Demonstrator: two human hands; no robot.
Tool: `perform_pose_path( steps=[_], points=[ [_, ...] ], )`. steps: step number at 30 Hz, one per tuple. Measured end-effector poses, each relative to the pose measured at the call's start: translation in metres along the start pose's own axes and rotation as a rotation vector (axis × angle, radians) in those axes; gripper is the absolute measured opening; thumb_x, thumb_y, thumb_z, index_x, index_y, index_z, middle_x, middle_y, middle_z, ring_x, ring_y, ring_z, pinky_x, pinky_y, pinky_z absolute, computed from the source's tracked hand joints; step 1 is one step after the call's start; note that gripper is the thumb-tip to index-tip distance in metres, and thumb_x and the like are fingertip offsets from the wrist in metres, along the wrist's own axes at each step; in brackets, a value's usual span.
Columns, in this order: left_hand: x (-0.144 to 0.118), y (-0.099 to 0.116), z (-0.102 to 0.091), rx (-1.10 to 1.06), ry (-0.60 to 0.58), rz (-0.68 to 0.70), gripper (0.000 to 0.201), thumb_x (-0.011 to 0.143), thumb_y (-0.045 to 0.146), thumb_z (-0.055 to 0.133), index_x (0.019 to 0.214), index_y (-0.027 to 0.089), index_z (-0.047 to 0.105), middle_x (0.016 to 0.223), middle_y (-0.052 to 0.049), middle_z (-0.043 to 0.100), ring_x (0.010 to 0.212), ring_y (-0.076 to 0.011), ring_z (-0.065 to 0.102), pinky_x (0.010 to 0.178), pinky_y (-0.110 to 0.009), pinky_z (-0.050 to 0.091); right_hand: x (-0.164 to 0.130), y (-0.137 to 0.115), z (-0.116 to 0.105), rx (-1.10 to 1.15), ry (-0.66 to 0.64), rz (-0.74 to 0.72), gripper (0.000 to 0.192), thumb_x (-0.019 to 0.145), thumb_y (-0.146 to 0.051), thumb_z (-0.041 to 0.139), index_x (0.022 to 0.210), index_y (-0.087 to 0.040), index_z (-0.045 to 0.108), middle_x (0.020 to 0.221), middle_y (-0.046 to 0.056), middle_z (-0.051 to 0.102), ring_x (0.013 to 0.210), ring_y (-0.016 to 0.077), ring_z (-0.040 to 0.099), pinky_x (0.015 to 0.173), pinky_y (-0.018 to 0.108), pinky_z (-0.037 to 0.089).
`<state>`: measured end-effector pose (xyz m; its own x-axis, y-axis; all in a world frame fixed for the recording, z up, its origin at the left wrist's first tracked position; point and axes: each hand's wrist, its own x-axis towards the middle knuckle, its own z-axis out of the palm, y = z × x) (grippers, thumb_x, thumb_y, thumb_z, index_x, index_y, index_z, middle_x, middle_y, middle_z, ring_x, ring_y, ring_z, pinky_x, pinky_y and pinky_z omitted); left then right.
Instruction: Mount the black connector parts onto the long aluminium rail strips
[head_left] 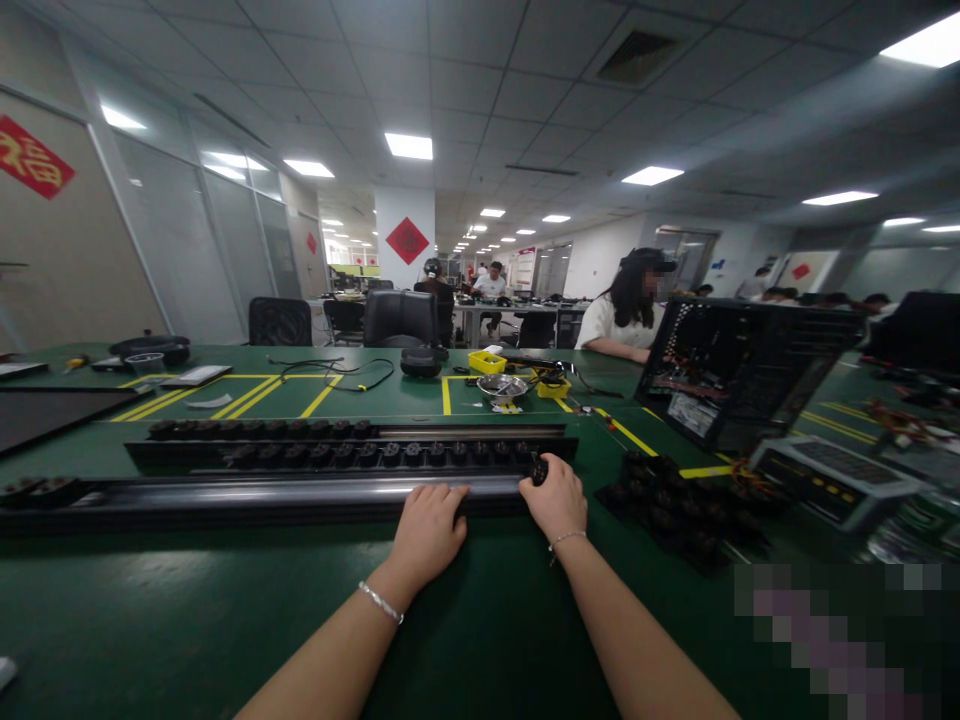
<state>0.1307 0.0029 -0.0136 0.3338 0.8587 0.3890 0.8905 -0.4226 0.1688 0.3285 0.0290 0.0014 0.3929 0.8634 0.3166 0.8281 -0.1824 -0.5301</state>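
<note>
A long black rail with a shiny metal channel [285,491] lies across the green table in front of me. My left hand [429,535] is closed over its near edge, with the fingertips on the channel. At the rail's right end my right hand [556,497] pinches a small round black piece [538,471], which looks like a socket module. A few similar black modules [52,490] sit at the rail's left end. Just behind lies another black rail [574,447] carrying rows of the same round pieces. The undersides of my fingers are hidden.
Loose black modules [675,500] are heaped right of my right hand. Beyond them stand an open computer case [750,365] and a grey box [832,475]. A metal bowl [502,387] and a yellow tray [487,362] lie farther back. A person [619,315] sits across the table.
</note>
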Motion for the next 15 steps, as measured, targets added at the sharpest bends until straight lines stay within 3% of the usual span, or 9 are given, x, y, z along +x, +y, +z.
perform_pose_path(
  steps=[15],
  points=[
    [0.0007, -0.0002, -0.0003, 0.008, -0.022, -0.006, 0.039, 0.082, 0.026, 0.046, 0.121, 0.026, 0.051, 0.107, -0.004, 0.062, 0.103, -0.0204, 0.052, 0.094, -0.037, 0.032, 0.0086, 0.0104, -0.0008, 0.022, 0.005, 0.016, 0.050, 0.071, -0.025, 0.048, 0.120, -0.019, 0.050, 0.122, 0.010, 0.052, 0.110, 0.0246, 0.049, 0.090, 0.033, 0.039]
  ],
)
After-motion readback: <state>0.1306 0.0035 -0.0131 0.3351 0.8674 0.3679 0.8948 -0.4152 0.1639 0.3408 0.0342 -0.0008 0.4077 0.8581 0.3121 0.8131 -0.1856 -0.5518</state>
